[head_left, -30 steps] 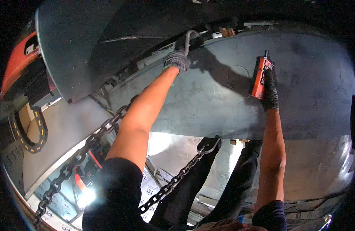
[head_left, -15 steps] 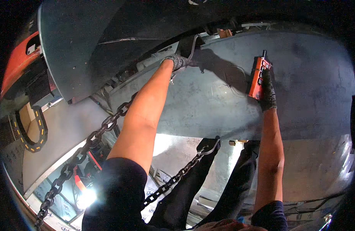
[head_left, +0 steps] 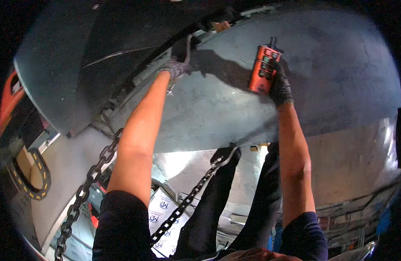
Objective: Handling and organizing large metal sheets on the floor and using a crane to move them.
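Note:
My right hand (head_left: 281,85), in a dark knit glove, grips an orange remote control (head_left: 262,74) with dark buttons and a short antenna. It holds the remote above a large grey metal sheet (head_left: 339,74). At the sheet's far left edge my left hand (head_left: 176,68), gloved alike, is closed round the lower part of a metal hook (head_left: 188,47); its fingertips are partly hidden. Another hook (head_left: 230,157) catches the sheet's near edge, at the end of a dark chain (head_left: 183,208).
A heavier chain (head_left: 88,178) hangs at the left, beside my left arm. Beyond the sheet rises a large dark panel (head_left: 122,35). A black cable carrier with yellow marks (head_left: 46,176) curves at the far left. White printed wrapping (head_left: 162,211) lies below, near my legs (head_left: 209,209).
The view has shifted, so both hands and the sheet sit further left and higher in it. The remote's button face has turned more into view. My left hand stays at the hook.

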Demonstrator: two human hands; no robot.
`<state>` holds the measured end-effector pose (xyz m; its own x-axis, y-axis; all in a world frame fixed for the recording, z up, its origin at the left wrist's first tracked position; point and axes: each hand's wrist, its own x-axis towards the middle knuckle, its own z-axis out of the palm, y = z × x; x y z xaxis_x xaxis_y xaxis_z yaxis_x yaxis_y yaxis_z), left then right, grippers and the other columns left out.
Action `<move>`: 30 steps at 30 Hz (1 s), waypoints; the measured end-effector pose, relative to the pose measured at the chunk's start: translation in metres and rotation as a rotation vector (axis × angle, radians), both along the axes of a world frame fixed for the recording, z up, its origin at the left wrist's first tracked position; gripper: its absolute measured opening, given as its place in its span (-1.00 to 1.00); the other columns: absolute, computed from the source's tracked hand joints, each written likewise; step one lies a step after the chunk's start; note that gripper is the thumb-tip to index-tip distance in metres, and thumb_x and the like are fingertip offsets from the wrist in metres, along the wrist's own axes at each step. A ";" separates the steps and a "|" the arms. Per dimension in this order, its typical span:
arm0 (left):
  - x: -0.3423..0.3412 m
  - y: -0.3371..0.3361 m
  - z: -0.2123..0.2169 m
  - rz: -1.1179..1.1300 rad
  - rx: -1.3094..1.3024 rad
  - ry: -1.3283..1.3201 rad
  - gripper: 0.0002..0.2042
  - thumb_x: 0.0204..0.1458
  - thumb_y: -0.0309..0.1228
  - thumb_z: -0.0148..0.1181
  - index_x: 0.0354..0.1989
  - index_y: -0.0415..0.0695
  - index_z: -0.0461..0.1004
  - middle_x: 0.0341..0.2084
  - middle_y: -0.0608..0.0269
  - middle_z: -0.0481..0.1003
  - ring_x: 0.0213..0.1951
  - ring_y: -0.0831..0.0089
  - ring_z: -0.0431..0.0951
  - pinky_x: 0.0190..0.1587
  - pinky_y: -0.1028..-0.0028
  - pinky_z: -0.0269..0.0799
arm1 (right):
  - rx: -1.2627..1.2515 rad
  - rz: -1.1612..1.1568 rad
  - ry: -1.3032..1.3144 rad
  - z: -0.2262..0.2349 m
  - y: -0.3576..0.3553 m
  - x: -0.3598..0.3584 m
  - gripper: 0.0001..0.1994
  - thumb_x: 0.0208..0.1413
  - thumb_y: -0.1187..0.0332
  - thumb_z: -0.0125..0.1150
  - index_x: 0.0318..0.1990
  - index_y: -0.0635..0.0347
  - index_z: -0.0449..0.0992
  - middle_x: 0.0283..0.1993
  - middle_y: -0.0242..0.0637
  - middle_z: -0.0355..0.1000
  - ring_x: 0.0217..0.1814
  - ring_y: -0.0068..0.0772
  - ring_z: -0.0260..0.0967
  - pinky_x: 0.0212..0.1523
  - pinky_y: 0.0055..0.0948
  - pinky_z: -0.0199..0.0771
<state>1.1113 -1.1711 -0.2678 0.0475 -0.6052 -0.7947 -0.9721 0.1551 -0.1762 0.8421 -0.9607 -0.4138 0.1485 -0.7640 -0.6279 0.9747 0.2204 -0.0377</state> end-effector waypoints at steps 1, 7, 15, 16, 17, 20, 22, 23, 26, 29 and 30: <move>0.006 -0.011 -0.003 0.039 0.100 -0.116 -0.22 -0.31 0.17 0.23 0.17 0.08 0.37 0.15 -0.16 0.31 0.18 0.08 0.31 0.22 0.20 0.19 | 0.029 -0.017 0.043 0.009 -0.006 -0.001 -0.64 0.17 0.12 0.14 0.06 0.04 0.41 -0.11 -0.35 0.49 -0.09 -0.37 0.46 -0.07 -0.26 0.50; 0.014 0.016 -0.033 0.009 0.039 -0.194 -0.30 -0.17 0.05 0.22 0.25 0.19 0.27 0.25 -0.11 0.18 0.26 0.05 0.20 0.28 0.20 0.10 | 0.058 -0.053 0.192 0.015 -0.007 -0.004 -0.62 0.17 0.17 0.15 0.11 0.04 0.38 -0.11 -0.41 0.48 -0.17 -0.43 0.47 -0.17 -0.34 0.54; 0.011 0.026 -0.059 0.379 -0.112 -0.047 -0.04 -0.15 0.06 0.23 0.40 -0.06 -0.12 0.28 -0.09 0.14 0.28 0.05 0.19 0.28 0.22 0.12 | 0.030 -0.013 0.203 0.007 -0.003 -0.003 -0.64 0.18 0.15 0.14 0.09 0.03 0.39 -0.18 -0.42 0.48 -0.15 -0.45 0.47 -0.20 -0.34 0.56; 0.012 0.024 -0.064 0.399 -0.132 -0.080 -0.03 -0.16 0.06 0.23 0.40 -0.04 -0.13 0.29 -0.11 0.12 0.28 0.03 0.18 0.28 0.21 0.13 | 0.021 -0.010 0.198 0.007 -0.006 -0.002 -0.64 0.18 0.15 0.14 0.09 0.03 0.39 -0.18 -0.42 0.48 -0.15 -0.45 0.47 -0.20 -0.34 0.56; -0.013 0.035 -0.048 0.406 -0.172 -0.063 -0.02 -0.20 0.06 0.25 0.40 0.00 -0.11 0.29 -0.16 0.09 0.29 0.00 0.16 0.27 0.19 0.15 | 0.025 -0.013 0.216 0.004 -0.004 -0.006 -0.64 0.18 0.16 0.15 0.09 0.03 0.39 -0.18 -0.41 0.48 -0.16 -0.45 0.47 -0.19 -0.34 0.56; -0.001 0.051 -0.095 0.223 -0.247 -0.078 -0.01 -0.22 0.06 0.26 0.40 0.04 -0.11 0.30 -0.17 0.08 0.29 -0.02 0.16 0.26 0.17 0.17 | 0.058 -0.007 0.265 -0.001 0.012 -0.017 -0.64 0.18 0.15 0.14 0.09 0.02 0.39 -0.17 -0.40 0.48 -0.16 -0.44 0.47 -0.18 -0.34 0.55; 0.003 0.050 -0.115 0.174 -0.166 -0.094 -0.01 -0.23 0.10 0.27 0.40 0.03 -0.08 0.30 -0.16 0.08 0.28 0.00 0.18 0.25 0.18 0.19 | 0.087 0.006 0.289 0.001 0.021 -0.025 -0.63 0.19 0.14 0.13 0.10 0.02 0.38 -0.16 -0.41 0.48 -0.17 -0.44 0.47 -0.17 -0.34 0.55; 0.036 0.014 -0.115 0.199 -0.111 -0.073 -0.03 -0.24 0.10 0.28 0.38 0.02 -0.01 0.29 -0.14 0.11 0.27 -0.01 0.20 0.24 0.18 0.20 | 0.032 0.023 0.267 0.019 -0.003 -0.014 -0.62 0.19 0.12 0.13 0.10 0.01 0.38 -0.16 -0.41 0.48 -0.17 -0.44 0.47 -0.17 -0.33 0.55; 0.082 -0.048 -0.087 0.387 0.060 0.090 -0.14 -0.23 0.10 0.29 0.29 -0.01 0.19 0.21 -0.03 0.27 0.19 0.04 0.31 0.20 0.22 0.25 | -0.046 0.056 0.198 0.047 -0.034 0.011 -0.60 0.18 0.08 0.13 0.11 0.00 0.38 -0.16 -0.41 0.48 -0.16 -0.43 0.47 -0.15 -0.33 0.54; -0.016 -0.019 -0.077 0.397 0.535 0.213 -0.42 -0.22 0.05 0.31 -0.02 -0.03 0.53 0.02 0.15 0.45 0.02 0.21 0.41 0.09 0.27 0.31 | 0.130 0.068 0.275 0.012 0.032 -0.027 -0.58 0.18 0.05 0.13 0.12 -0.01 0.38 -0.16 -0.43 0.48 -0.16 -0.44 0.46 -0.15 -0.33 0.53; -0.005 -0.028 -0.065 0.400 0.517 0.205 -0.42 -0.22 0.05 0.31 -0.02 -0.03 0.53 0.02 0.15 0.45 0.02 0.21 0.41 0.09 0.27 0.31 | 0.125 0.058 0.266 0.013 0.027 -0.022 -0.57 0.18 0.03 0.13 0.13 -0.01 0.37 -0.15 -0.43 0.48 -0.16 -0.45 0.45 -0.16 -0.34 0.52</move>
<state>1.1067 -1.1988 -0.3327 0.0059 -0.1131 -0.9936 -0.9779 -0.2082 0.0179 0.8203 -0.9335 -0.4011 0.0073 -0.6733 -0.7393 0.9201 0.2940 -0.2587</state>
